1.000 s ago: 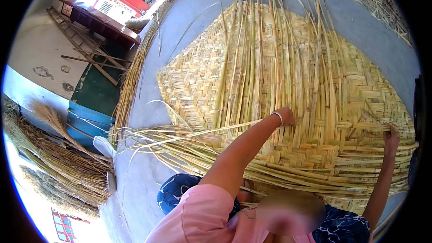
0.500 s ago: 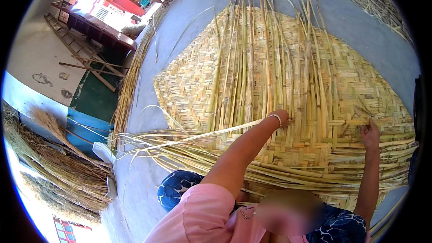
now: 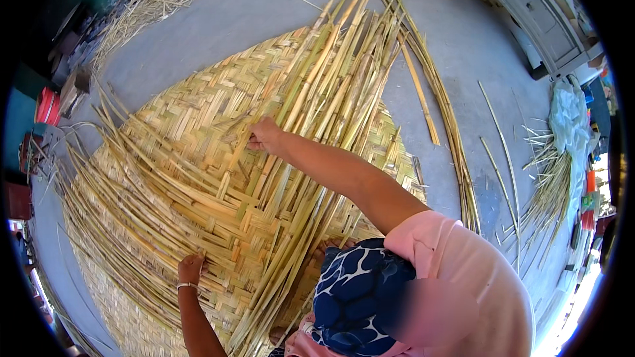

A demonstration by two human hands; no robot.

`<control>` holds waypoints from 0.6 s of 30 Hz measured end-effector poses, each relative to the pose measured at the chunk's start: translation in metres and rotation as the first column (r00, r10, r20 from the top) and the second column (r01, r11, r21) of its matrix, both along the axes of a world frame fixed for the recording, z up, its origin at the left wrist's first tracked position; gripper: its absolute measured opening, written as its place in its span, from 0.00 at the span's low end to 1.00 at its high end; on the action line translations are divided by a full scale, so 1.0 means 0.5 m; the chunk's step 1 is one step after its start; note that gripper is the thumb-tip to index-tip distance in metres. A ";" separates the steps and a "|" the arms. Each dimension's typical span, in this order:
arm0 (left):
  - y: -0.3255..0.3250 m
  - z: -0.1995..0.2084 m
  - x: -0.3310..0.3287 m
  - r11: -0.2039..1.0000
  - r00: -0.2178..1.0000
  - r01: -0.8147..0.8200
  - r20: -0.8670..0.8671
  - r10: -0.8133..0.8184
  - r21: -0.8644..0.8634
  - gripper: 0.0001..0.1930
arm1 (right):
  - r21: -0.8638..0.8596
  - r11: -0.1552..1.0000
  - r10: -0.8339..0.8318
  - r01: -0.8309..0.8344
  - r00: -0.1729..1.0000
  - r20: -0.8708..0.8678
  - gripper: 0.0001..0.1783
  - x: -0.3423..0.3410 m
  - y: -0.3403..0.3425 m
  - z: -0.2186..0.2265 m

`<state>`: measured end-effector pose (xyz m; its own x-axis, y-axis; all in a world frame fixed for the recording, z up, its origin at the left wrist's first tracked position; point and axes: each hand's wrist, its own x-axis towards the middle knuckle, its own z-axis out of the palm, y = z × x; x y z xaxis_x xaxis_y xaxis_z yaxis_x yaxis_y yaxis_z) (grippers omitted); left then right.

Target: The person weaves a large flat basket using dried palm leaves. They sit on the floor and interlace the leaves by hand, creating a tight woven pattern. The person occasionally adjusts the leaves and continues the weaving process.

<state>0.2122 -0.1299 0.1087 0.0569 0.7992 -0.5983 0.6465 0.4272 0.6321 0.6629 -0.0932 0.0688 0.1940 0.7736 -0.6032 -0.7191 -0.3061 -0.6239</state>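
Spreading across the grey concrete floor (image 3: 218,33), a large woven reed mat (image 3: 198,112) is seen, with long unwoven reed strips (image 3: 331,73) fanning out past its far edge and over its near part. The right hand (image 3: 266,136) is reached far forward onto the mat, its fingers (image 3: 253,142) curled down and pinched on one strip among the weave. The left hand (image 3: 190,268), ringed by a pale bracelet at the wrist, is pressed on the near part of the mat, its fingers bent against the strips; whether a strip is actually gripped there cannot be told. A pink sleeve (image 3: 463,264) and a blue-and-white patterned cloth (image 3: 357,291) are seen low in the view. Loose reed stalks (image 3: 450,119) are laid in a line beside the mat on the right, and a further bundle (image 3: 549,178) lies near a white sack (image 3: 569,119), whose contents are hidden. A red container (image 3: 47,106) stands at the left edge; its inside cannot be made out.
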 end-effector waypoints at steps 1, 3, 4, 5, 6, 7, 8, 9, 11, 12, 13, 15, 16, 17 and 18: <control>-0.036 0.006 -0.004 1.000 1.000 0.002 0.009 -0.001 -0.021 0.10 | -0.006 1.000 0.023 -0.023 1.000 -0.015 0.12 0.004 -0.031 -0.028; 0.164 -0.057 0.023 0.995 0.995 0.087 0.062 -0.084 -0.047 0.09 | -0.011 0.998 -0.057 0.058 0.997 0.055 0.12 0.046 0.086 -0.045; 0.148 -0.071 0.009 0.996 0.995 0.073 0.069 -0.069 -0.060 0.09 | -0.011 0.998 -0.055 0.056 0.996 0.068 0.11 0.033 0.084 -0.051; 0.132 -0.084 0.000 0.996 0.996 0.061 0.075 -0.055 -0.072 0.09 | -0.008 0.998 -0.056 0.056 0.995 0.080 0.11 0.025 0.079 -0.056; 0.118 -0.093 -0.003 0.995 0.996 0.051 0.080 -0.044 -0.083 0.09 | -0.041 0.998 -0.047 0.052 0.992 0.119 0.10 0.031 0.072 -0.057; 0.111 -0.074 0.024 0.997 0.997 0.072 0.044 -0.070 -0.039 0.10 | -0.054 0.997 -0.046 0.055 0.987 0.155 0.10 0.049 0.075 -0.042; 0.116 -0.081 0.028 0.994 0.993 0.111 0.046 -0.112 0.015 0.10 | -0.066 0.996 -0.044 0.058 0.981 0.190 0.10 0.068 0.083 -0.033; 0.122 -0.095 0.032 0.986 0.987 0.150 0.046 -0.153 0.068 0.10 | -0.062 0.995 -0.058 0.074 0.973 0.223 0.10 0.085 0.095 -0.037; 0.125 -0.094 0.064 0.905 0.923 0.380 -0.137 -0.359 0.193 0.10 | -0.062 0.991 -0.095 0.118 0.951 0.294 0.09 0.129 0.106 -0.049; 0.127 -0.078 0.090 0.797 0.815 0.559 -0.325 -0.479 0.227 0.10 | -0.058 0.988 -0.120 0.145 0.941 0.315 0.09 0.150 0.107 -0.054; 0.130 -0.061 0.103 0.666 0.667 0.711 -0.513 -0.540 0.226 0.10 | -0.044 0.986 -0.136 0.159 0.933 0.332 0.09 0.159 0.114 -0.041; 0.137 -0.068 0.104 0.737 0.737 0.641 -0.442 -0.512 0.214 0.09 | -0.063 0.976 -0.173 0.208 0.917 0.359 0.07 0.171 0.122 -0.020; 0.141 -0.076 0.101 0.769 0.766 0.607 -0.406 -0.499 0.201 0.09 | -0.068 0.978 -0.161 0.198 0.919 0.359 0.07 0.181 0.119 -0.022; 0.150 -0.099 0.087 0.823 0.838 0.530 -0.277 -0.471 0.205 0.10 | -0.074 0.980 -0.149 0.187 0.921 0.360 0.06 0.190 0.117 -0.026; 0.157 -0.108 0.076 0.854 0.865 0.490 -0.225 -0.449 0.175 0.10 | -0.080 0.981 -0.135 0.175 0.923 0.361 0.06 0.197 0.120 -0.030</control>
